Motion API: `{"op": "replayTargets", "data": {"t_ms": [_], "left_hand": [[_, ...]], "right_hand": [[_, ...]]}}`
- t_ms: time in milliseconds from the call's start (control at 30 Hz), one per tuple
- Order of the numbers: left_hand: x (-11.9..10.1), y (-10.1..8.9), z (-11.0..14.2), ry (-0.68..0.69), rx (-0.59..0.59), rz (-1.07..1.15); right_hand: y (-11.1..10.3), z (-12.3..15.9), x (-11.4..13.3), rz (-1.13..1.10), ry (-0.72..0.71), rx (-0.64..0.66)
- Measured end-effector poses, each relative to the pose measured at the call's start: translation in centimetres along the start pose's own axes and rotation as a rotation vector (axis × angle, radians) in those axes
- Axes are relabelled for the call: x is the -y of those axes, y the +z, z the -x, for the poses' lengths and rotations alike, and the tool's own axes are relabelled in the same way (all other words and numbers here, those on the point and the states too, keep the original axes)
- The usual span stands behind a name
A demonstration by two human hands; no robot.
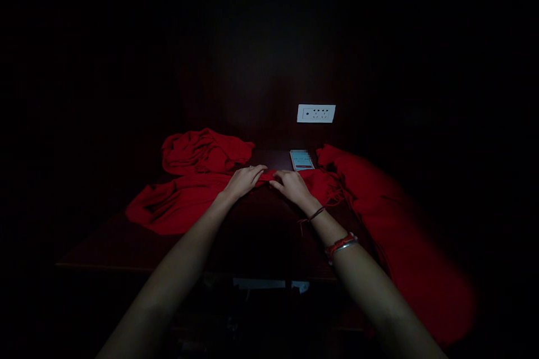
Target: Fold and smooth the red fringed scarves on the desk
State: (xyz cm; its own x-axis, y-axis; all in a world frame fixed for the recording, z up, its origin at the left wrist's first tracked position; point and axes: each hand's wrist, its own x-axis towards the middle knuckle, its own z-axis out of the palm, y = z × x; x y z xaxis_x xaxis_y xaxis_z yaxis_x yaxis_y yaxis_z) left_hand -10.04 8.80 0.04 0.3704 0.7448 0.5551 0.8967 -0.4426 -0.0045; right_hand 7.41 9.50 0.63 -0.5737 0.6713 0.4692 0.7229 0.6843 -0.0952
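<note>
A red scarf (185, 202) with thin fringe at its right end lies across the dark table, bunched narrow in the middle. My left hand (245, 180) grips this narrow part, fingers bent over the cloth. Just to its right, my right hand (290, 184) pinches the same part, with the fringed end spreading out beyond it. A small gap separates the two hands. The undersides of the fingers are hidden by the cloth and the hands.
A crumpled red cloth (202, 151) lies at the back left. Along the right side stretches another long red cloth (391, 224). A lit phone (302, 160) rests behind my right hand. Above it is a white wall socket (316, 114). The table's front edge (96, 265) shows; surroundings are very dark.
</note>
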Motion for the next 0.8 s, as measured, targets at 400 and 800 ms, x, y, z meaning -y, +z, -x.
{"op": "replayTargets", "data": {"t_ms": [400,800], "left_hand": [[-0.3,0.4,0.0,0.046,-0.002,-0.007],[-0.7,-0.1,0.1,0.074,0.027,0.062]], "right_hand": [[0.8,-0.2,-0.4,-0.097,0.003,-0.039],[-0.2,-0.3,0.6,0.163,0.026,0.062]]}}
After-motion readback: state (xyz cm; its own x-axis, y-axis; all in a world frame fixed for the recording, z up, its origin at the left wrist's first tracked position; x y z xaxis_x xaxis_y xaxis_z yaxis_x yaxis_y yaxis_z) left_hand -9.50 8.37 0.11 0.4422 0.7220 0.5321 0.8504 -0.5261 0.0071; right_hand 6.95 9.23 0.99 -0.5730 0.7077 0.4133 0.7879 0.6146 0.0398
